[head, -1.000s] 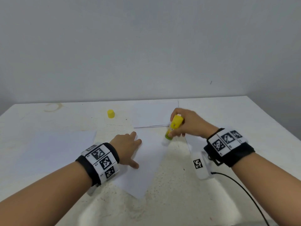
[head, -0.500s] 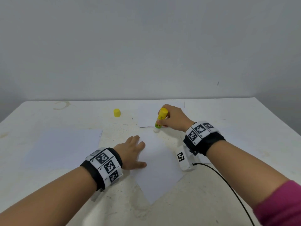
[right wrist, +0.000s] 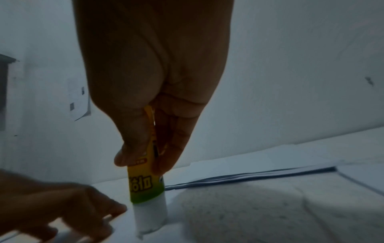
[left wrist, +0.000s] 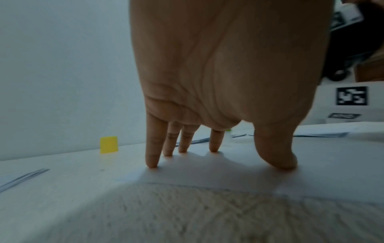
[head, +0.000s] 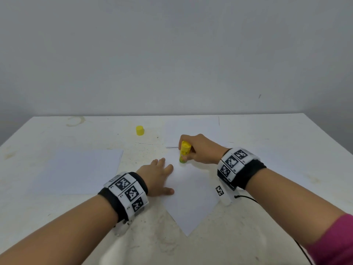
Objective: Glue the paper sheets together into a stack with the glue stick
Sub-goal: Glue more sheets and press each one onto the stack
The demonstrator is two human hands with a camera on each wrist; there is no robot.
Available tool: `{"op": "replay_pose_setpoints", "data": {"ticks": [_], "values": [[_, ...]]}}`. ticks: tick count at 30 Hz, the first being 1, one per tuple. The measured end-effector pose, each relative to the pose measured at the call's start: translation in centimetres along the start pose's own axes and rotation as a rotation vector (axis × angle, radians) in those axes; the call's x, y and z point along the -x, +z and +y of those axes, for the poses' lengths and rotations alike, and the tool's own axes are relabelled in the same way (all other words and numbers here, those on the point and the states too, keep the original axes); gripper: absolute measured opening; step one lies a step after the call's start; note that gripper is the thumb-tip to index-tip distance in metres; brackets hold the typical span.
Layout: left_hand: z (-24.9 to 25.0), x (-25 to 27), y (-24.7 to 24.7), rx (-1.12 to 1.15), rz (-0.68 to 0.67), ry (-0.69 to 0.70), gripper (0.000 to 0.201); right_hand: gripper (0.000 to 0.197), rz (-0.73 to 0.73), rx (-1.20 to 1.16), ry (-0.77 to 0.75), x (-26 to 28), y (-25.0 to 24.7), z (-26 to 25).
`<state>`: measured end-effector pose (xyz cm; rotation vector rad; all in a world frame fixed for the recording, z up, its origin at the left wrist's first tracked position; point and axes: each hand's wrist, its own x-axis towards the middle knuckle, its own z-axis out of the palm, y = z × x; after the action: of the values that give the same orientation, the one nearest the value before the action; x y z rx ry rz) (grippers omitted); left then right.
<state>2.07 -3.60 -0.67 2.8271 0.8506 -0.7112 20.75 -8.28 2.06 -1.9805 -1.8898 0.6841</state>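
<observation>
A white paper sheet (head: 191, 197) lies skewed on the table in front of me. My left hand (head: 158, 175) rests flat on its left part, fingertips (left wrist: 152, 162) and thumb pressing the sheet (left wrist: 239, 171) down. My right hand (head: 198, 148) grips a yellow and green glue stick (head: 184, 152) upright, its white glue end (right wrist: 150, 218) touching the sheet's far corner. In the right wrist view thumb and fingers pinch the glue stick (right wrist: 145, 185). A paper stack (head: 193, 131) lies just behind the right hand. Another sheet (head: 82, 169) lies at the left.
The yellow glue cap (head: 140, 130) stands alone toward the back left of the white table (head: 286, 150), also visible in the left wrist view as a yellow cap (left wrist: 108, 144). A black cable (head: 248, 197) trails from the right wrist. A grey wall rises behind the table.
The right hand has carried the glue stick from the sheet's right side to its far corner, then a little nearer and left. The left hand stays pressed on the sheet.
</observation>
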Motion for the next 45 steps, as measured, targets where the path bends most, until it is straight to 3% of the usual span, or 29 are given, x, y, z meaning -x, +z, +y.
{"op": "replay_pose_setpoints", "data": {"ticks": [7, 16, 18, 20, 23, 26, 30, 36, 45], "values": [[-0.1, -0.8, -0.5, 0.031, 0.053, -0.019, 0.085, 0.025, -0.108, 0.072, 0.0, 5.8, -1.3, 1.8], [0.7, -0.5, -0.9, -0.223, 0.178, -0.033, 0.083, 0.026, -0.267, 0.156, -0.016, 9.2, -2.4, 2.4], [0.9, -0.3, -0.8, -0.249, 0.183, -0.044, 0.085, 0.026, -0.215, 0.093, 0.001, 9.1, -3.0, 2.6], [0.9, 0.0, -0.7, -0.239, 0.195, -0.037, 0.086, 0.025, -0.035, -0.073, 0.015, 8.7, -3.5, 2.9], [0.9, 0.0, -0.3, -0.118, 0.167, 0.144, 0.064, 0.022, 0.236, -0.292, 0.065, 7.7, -4.0, 3.2], [0.8, -0.2, -0.2, -0.092, 0.045, 0.232, 0.058, 0.023, 0.324, -0.316, 0.123, 6.2, -3.6, 3.4], [0.6, 0.0, -1.0, -0.143, 0.08, 0.122, 0.064, 0.022, 0.322, -0.275, 0.135, 4.1, -2.6, 3.1], [0.7, -0.1, -1.0, -0.076, 0.088, 0.205, 0.064, 0.023, 0.311, -0.257, 0.145, 1.2, -1.0, 2.0], [0.5, -0.7, -1.0, -0.026, 0.033, 0.176, 0.066, 0.027, 0.136, -0.075, 0.123, 1.0, -0.2, 1.0]]}}
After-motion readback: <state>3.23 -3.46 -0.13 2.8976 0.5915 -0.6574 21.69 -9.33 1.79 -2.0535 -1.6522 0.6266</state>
